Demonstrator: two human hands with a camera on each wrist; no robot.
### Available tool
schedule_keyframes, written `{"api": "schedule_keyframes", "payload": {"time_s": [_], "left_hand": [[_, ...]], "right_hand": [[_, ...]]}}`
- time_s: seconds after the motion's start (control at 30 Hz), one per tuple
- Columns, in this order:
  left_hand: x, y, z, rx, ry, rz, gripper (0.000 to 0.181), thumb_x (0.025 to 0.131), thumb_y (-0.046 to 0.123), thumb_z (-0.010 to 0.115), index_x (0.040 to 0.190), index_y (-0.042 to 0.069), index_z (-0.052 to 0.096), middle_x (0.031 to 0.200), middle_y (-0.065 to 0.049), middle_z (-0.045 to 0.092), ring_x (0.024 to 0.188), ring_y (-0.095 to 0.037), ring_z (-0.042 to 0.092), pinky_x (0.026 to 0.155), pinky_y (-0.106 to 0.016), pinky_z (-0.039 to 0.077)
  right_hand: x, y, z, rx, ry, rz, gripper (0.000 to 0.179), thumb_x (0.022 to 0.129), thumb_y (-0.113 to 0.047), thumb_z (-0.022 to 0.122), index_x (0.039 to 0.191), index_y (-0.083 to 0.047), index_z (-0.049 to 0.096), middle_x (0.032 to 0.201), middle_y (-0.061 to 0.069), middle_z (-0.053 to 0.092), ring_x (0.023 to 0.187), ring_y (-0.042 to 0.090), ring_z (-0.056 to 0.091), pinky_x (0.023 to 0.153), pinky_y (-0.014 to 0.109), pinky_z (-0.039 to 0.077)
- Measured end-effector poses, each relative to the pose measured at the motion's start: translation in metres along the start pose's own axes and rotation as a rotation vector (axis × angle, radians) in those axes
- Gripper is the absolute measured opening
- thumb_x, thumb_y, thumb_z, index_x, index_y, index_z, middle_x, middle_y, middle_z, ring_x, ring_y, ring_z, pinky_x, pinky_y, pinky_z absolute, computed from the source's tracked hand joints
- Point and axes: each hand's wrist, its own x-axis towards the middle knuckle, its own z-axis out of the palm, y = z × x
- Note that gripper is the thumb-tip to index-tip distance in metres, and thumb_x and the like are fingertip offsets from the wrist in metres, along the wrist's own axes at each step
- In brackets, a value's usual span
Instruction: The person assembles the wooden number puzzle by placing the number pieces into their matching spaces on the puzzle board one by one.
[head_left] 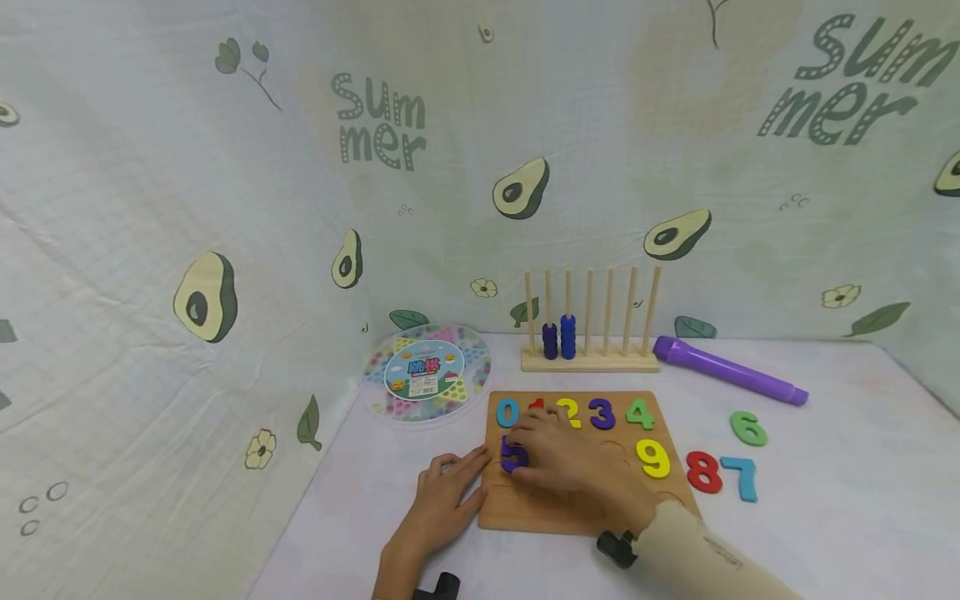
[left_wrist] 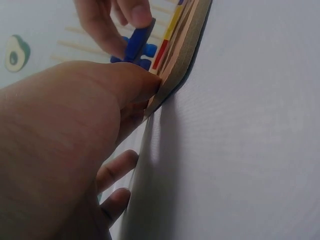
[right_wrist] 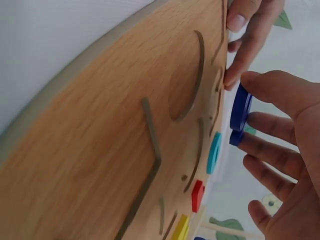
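My right hand (head_left: 558, 454) pinches a purple number 5 (head_left: 513, 455) between thumb and fingertips, over the left part of a wooden number board (head_left: 585, 515). In the right wrist view the number 5 (right_wrist: 240, 110) is held tilted on edge, just above the board's surface (right_wrist: 115, 125). My left hand (head_left: 444, 500) lies at the board's left edge, its fingertips and thumb touching that side. In the top row sit a blue 0 (head_left: 507, 412), yellow 2 (head_left: 567, 410), purple 3 (head_left: 602, 414) and green 4 (head_left: 640, 414); the red 1 (head_left: 537, 404) is partly hidden. A yellow 9 (head_left: 652, 459) lies at the right.
Right of the board lie a red 8 (head_left: 704, 472), a blue 7 (head_left: 741, 478) and a green 6 (head_left: 748, 428). Behind stand a peg rack (head_left: 588, 362) with dark blue beads and a purple tube (head_left: 731, 372). A round clear game case (head_left: 426, 372) lies at the back left.
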Motion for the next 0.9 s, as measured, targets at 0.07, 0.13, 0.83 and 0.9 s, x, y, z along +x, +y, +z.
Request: {"api": "schedule_keyframes", "payload": {"time_s": [0.07, 0.13, 0.83, 0.9], "left_hand": [[0.0, 0.0, 0.0, -0.004, 0.002, 0.0, 0.049, 0.103, 0.036, 0.055, 0.151, 0.025, 0.048, 0.155, 0.009, 0.042, 0.126, -0.023, 0.038, 0.093, -0.05, 0.031], [0.0, 0.001, 0.0, -0.006, 0.001, -0.002, 0.049, 0.103, 0.035, 0.055, 0.151, 0.025, 0.048, 0.155, 0.009, 0.042, 0.126, -0.023, 0.038, 0.093, -0.05, 0.031], [0.0, 0.004, -0.006, -0.001, 0.012, 0.007, 0.049, 0.102, 0.033, 0.055, 0.15, 0.023, 0.049, 0.155, 0.009, 0.043, 0.125, -0.024, 0.039, 0.091, -0.048, 0.031], [0.0, 0.004, -0.006, -0.006, 0.001, -0.001, 0.049, 0.102, 0.033, 0.056, 0.15, 0.023, 0.049, 0.155, 0.009, 0.042, 0.125, -0.024, 0.039, 0.092, -0.049, 0.031]], "right_hand": [[0.003, 0.0, 0.002, -0.006, -0.015, 0.007, 0.039, 0.089, -0.037, 0.075, 0.119, -0.013, 0.07, 0.126, 0.003, 0.063, 0.129, 0.029, 0.046, 0.108, 0.063, 0.023], [0.006, -0.001, 0.004, -0.012, -0.033, 0.019, 0.04, 0.089, -0.038, 0.075, 0.12, -0.013, 0.07, 0.126, 0.003, 0.064, 0.13, 0.031, 0.045, 0.109, 0.064, 0.021], [0.019, -0.005, 0.015, -0.071, -0.031, 0.115, 0.038, 0.085, -0.04, 0.08, 0.113, -0.015, 0.075, 0.115, 0.0, 0.068, 0.121, 0.028, 0.05, 0.104, 0.061, 0.027], [0.016, -0.006, 0.014, -0.073, -0.022, 0.107, 0.039, 0.087, -0.039, 0.079, 0.116, -0.015, 0.074, 0.118, 0.001, 0.068, 0.124, 0.029, 0.049, 0.106, 0.061, 0.025]]}}
